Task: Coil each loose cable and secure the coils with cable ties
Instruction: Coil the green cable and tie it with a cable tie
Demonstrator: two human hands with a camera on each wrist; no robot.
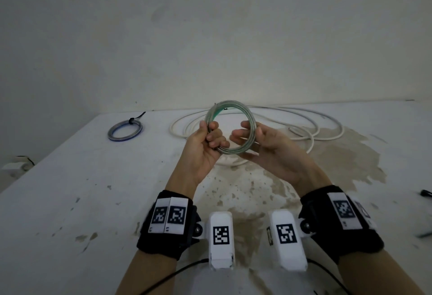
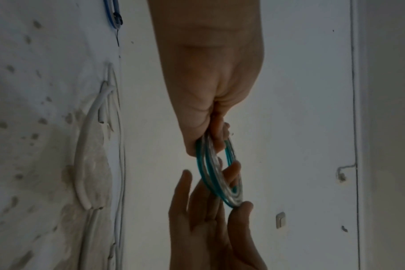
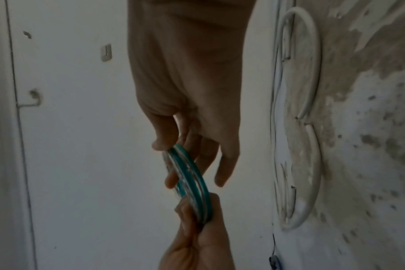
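I hold a small coil of clear and teal cable (image 1: 233,103) upright above the table, between both hands. My left hand (image 1: 211,134) grips its left side with fingers curled round the strands. My right hand (image 1: 246,134) pinches the right side between thumb and fingers. In the left wrist view the coil (image 2: 210,175) runs from my left hand (image 2: 210,127) down to my right hand (image 2: 208,219). The right wrist view shows the coil (image 3: 190,179) under my right hand (image 3: 185,146), with my left hand (image 3: 197,228) below. A long white cable (image 1: 280,126) lies loose on the table behind.
A blue coil (image 1: 125,131) bound with a black tie lies at the table's back left. The white table (image 1: 93,201) is stained at centre and right and meets a wall at the back. Dark objects (image 1: 425,193) sit at the right edge.
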